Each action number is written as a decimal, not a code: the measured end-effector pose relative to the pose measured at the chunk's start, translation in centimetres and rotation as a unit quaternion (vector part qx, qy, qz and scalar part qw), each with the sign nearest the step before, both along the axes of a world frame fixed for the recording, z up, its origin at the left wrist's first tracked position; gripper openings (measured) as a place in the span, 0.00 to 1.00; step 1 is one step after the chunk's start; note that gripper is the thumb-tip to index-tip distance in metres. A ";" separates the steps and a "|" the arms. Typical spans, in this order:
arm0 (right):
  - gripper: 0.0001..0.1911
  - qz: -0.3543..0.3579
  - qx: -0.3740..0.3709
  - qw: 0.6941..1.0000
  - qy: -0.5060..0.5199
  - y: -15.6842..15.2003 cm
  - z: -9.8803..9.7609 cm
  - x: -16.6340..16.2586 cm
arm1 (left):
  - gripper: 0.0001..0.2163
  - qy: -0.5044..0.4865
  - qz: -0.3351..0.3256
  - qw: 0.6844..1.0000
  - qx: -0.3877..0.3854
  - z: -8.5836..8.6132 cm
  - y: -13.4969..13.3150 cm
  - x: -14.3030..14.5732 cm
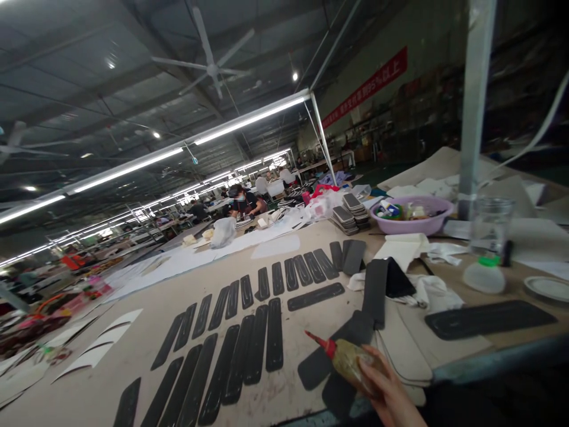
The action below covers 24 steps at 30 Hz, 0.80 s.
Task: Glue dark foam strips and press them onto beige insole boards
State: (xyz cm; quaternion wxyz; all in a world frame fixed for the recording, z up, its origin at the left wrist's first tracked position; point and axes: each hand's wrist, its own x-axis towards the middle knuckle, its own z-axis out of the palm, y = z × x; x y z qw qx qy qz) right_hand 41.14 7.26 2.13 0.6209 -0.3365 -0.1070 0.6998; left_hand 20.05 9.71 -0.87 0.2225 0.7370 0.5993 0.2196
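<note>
My right hand shows at the bottom edge, fingers wrapped round a glue bottle with amber glue and a red nozzle pointing up and left. The nozzle tip hangs just right of the rows of black oblong strips laid out across the brown table. Under the bottle lie a few dark grey strips, overlapping one another. My left hand is out of view.
A purple basin of small items, stacks of grey pieces, a clear jar, a white bottle with green cap and a metal post stand at the right. White curved pieces lie left. People work at far tables.
</note>
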 end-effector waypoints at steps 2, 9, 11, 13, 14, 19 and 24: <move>0.33 -0.006 -0.001 1.000 -0.001 -0.1 0.1 0.0 | 0.15 0.020 0.013 1.000 -0.015 0.5 -1.3 -0.6; 0.31 -0.006 0.019 1.000 0.006 -0.3 0.2 0.5 | 0.32 0.168 0.009 0.981 -0.093 3.0 -2.8 1.6; 0.31 -0.005 0.020 1.000 0.014 -0.3 0.2 0.8 | 0.32 0.196 -0.005 0.975 -0.107 3.1 -2.3 2.8; 0.30 -0.002 0.018 1.000 0.018 -0.4 0.3 1.1 | 0.30 0.197 -0.004 0.974 -0.108 2.5 -1.9 3.4; 0.30 -0.001 0.017 1.000 0.019 -0.4 0.4 1.2 | 0.29 0.192 -0.004 0.976 -0.104 2.1 -1.8 3.4; 0.29 0.001 0.014 1.000 0.013 -0.3 0.2 1.3 | 0.23 0.151 -0.025 0.986 -0.062 -0.3 -2.0 2.4; 0.30 -0.001 0.002 1.000 0.011 -0.1 -0.8 1.3 | 0.21 0.104 -0.007 0.990 -0.099 -0.3 -1.7 2.6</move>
